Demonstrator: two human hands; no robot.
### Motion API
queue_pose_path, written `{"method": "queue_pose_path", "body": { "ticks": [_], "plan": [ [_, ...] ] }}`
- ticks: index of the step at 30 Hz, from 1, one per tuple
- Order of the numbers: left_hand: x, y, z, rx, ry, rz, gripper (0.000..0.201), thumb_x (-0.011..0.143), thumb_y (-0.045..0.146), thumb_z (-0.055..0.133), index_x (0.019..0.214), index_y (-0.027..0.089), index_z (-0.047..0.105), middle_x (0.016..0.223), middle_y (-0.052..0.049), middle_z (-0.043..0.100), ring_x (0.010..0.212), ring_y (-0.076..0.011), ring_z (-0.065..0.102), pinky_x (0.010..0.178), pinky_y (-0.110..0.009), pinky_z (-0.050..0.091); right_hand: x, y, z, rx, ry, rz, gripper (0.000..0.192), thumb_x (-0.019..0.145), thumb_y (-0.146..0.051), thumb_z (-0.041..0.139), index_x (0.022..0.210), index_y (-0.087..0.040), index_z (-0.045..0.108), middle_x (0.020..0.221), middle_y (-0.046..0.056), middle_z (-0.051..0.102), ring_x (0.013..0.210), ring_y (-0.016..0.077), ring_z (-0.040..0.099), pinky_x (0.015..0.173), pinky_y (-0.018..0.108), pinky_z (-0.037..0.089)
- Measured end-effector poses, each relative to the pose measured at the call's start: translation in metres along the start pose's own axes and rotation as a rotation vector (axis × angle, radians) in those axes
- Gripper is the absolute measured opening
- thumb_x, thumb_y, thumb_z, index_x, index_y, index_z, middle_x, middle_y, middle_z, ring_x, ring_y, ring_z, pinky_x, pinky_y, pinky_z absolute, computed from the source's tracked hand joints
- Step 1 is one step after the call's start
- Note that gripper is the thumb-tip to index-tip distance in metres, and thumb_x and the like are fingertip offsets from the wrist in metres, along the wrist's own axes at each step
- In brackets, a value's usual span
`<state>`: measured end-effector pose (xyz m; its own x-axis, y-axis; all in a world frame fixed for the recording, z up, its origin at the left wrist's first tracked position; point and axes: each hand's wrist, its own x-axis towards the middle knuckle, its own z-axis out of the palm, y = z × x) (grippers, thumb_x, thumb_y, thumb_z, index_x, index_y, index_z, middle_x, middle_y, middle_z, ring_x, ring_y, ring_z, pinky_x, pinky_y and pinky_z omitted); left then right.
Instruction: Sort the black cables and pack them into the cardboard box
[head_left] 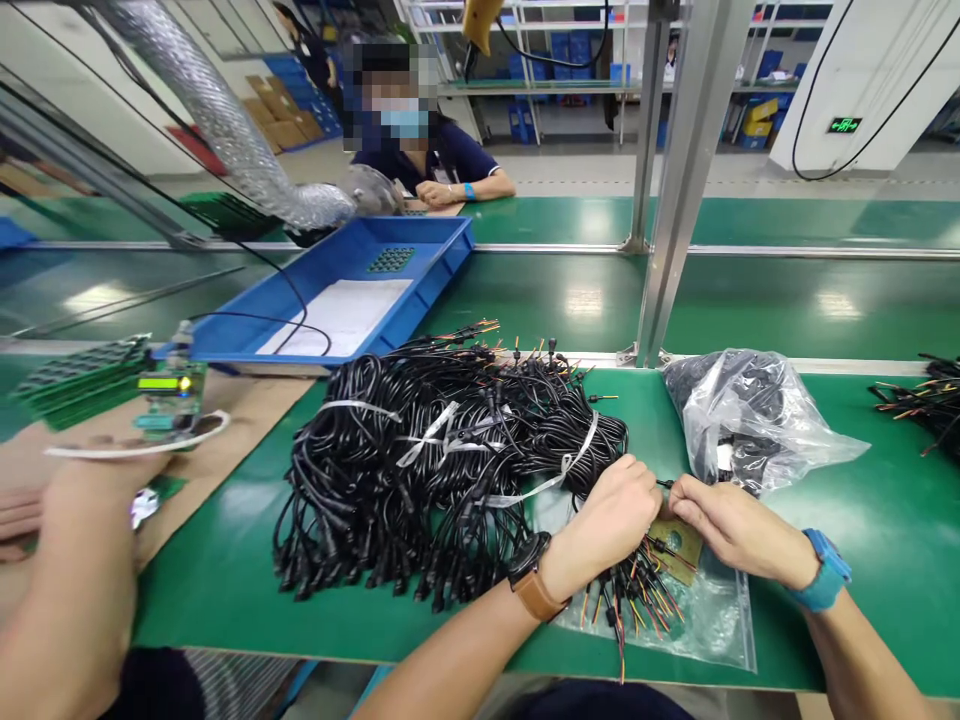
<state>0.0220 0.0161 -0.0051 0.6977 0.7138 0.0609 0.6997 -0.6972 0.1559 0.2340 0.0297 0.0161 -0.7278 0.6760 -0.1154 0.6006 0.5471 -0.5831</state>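
Note:
My left hand [613,508], with a watch on its wrist, is closed in a pinch. Close beside it my right hand [731,520], with a blue band, is pinched too. A short bit of black cable [665,484] spans the gap between my fingertips. Below my hands, cable ends with bare red, yellow and orange wires [637,595] fan out over a clear plastic bag [712,625] and a small brownish square piece [684,548]. Left of my hands lie large bundles of black cables [405,450], tied with whitish strips. The fingertips' exact hold is partly hidden.
A plastic bag of black parts [750,410] lies behind my right hand. More cables [930,395] lie far right. Metal posts [686,180] rise at the table's back. A blue tray [442,270] stands behind the bundles. A co-worker's arm [82,540] reaches in at left, near a lit circuit board [171,390].

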Motion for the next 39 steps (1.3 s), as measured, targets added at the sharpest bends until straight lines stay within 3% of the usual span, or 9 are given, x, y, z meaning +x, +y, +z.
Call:
{"method": "queue_pose_path", "body": {
  "ticks": [5, 10, 13, 18, 22, 26, 30, 35, 39],
  "plan": [
    [0.002, -0.001, 0.003, 0.01, -0.028, 0.005, 0.017, 0.092, 0.009, 0.051, 0.079, 0.016, 0.061, 0.079, -0.005, 0.06, 0.082, -0.0222, 0.053, 0.084, -0.039, 0.04, -0.002, -0.001, -0.006, 0.078, 0.062, -0.001, 0.034, 0.109, -0.038, 0.025, 0.101, -0.022, 0.054, 0.083, 0.004, 0.066, 0.07, 0.0194, 0.062, 0.068, 0.03, 0.043],
    [0.003, -0.001, 0.003, 0.007, -0.05, -0.01, 0.019, 0.092, 0.009, 0.05, 0.078, 0.016, 0.061, 0.078, -0.004, 0.061, 0.083, -0.0213, 0.054, 0.085, -0.038, 0.04, 0.001, -0.003, -0.004, 0.023, 0.062, 0.027, 0.039, 0.108, -0.043, 0.025, 0.095, -0.022, 0.056, 0.072, 0.003, 0.063, 0.064, 0.0201, 0.061, 0.064, 0.029, 0.044],
    [0.004, -0.001, 0.005, 0.004, -0.044, -0.013, 0.018, 0.091, 0.008, 0.051, 0.078, 0.016, 0.061, 0.077, -0.004, 0.061, 0.082, -0.0213, 0.054, 0.085, -0.038, 0.04, 0.002, -0.002, -0.003, 0.03, 0.096, 0.016, 0.041, 0.109, -0.042, 0.023, 0.097, -0.022, 0.057, 0.077, 0.004, 0.065, 0.067, 0.0198, 0.063, 0.067, 0.029, 0.045],
    [0.002, -0.001, 0.006, 0.01, 0.005, 0.005, 0.016, 0.092, 0.011, 0.052, 0.08, 0.017, 0.06, 0.078, -0.004, 0.061, 0.082, -0.0224, 0.054, 0.084, -0.038, 0.04, 0.003, -0.004, -0.002, -0.012, 0.074, 0.027, 0.042, 0.109, -0.044, 0.024, 0.092, -0.022, 0.056, 0.069, 0.002, 0.062, 0.061, 0.0197, 0.06, 0.063, 0.029, 0.044],
    [0.0, 0.0, 0.001, 0.035, 0.055, 0.022, 0.014, 0.093, 0.01, 0.05, 0.084, 0.016, 0.059, 0.082, -0.005, 0.061, 0.082, -0.0229, 0.053, 0.083, -0.038, 0.04, 0.002, -0.005, -0.004, 0.074, 0.134, -0.003, 0.043, 0.109, -0.041, 0.022, 0.097, -0.022, 0.058, 0.082, 0.005, 0.067, 0.073, 0.0192, 0.065, 0.072, 0.03, 0.046],
    [-0.001, 0.002, -0.002, 0.033, 0.076, 0.01, 0.015, 0.095, 0.009, 0.047, 0.085, 0.016, 0.056, 0.084, -0.006, 0.06, 0.082, -0.0226, 0.051, 0.084, -0.037, 0.04, 0.003, -0.004, -0.001, -0.022, 0.077, 0.01, 0.044, 0.109, -0.044, 0.022, 0.09, -0.021, 0.055, 0.067, 0.002, 0.06, 0.058, 0.0192, 0.058, 0.061, 0.03, 0.042],
    [-0.001, 0.003, -0.005, 0.048, 0.071, 0.016, 0.016, 0.097, 0.009, 0.044, 0.087, 0.016, 0.055, 0.084, -0.005, 0.059, 0.081, -0.0223, 0.05, 0.081, -0.037, 0.04, 0.001, -0.002, 0.0, 0.064, 0.119, -0.014, 0.044, 0.11, -0.043, 0.022, 0.096, -0.022, 0.058, 0.078, 0.004, 0.065, 0.068, 0.0184, 0.062, 0.07, 0.03, 0.044],
    [-0.002, 0.003, -0.003, 0.041, 0.093, 0.001, 0.018, 0.099, 0.01, 0.042, 0.087, 0.016, 0.053, 0.085, -0.004, 0.056, 0.081, -0.0215, 0.049, 0.083, -0.037, 0.04, 0.002, 0.0, 0.002, -0.014, 0.094, 0.008, 0.045, 0.109, -0.045, 0.025, 0.09, -0.021, 0.057, 0.065, 0.001, 0.058, 0.057, 0.0184, 0.056, 0.062, 0.03, 0.041],
    [-0.002, 0.004, -0.001, 0.046, 0.094, 0.0, 0.018, 0.101, 0.012, 0.041, 0.088, 0.017, 0.053, 0.086, -0.003, 0.056, 0.082, -0.0215, 0.049, 0.084, -0.037, 0.04, 0.003, -0.001, 0.002, 0.051, 0.115, -0.031, 0.045, 0.11, -0.043, 0.022, 0.094, -0.022, 0.059, 0.071, 0.003, 0.063, 0.063, 0.0184, 0.059, 0.066, 0.03, 0.043]
  ]
}}
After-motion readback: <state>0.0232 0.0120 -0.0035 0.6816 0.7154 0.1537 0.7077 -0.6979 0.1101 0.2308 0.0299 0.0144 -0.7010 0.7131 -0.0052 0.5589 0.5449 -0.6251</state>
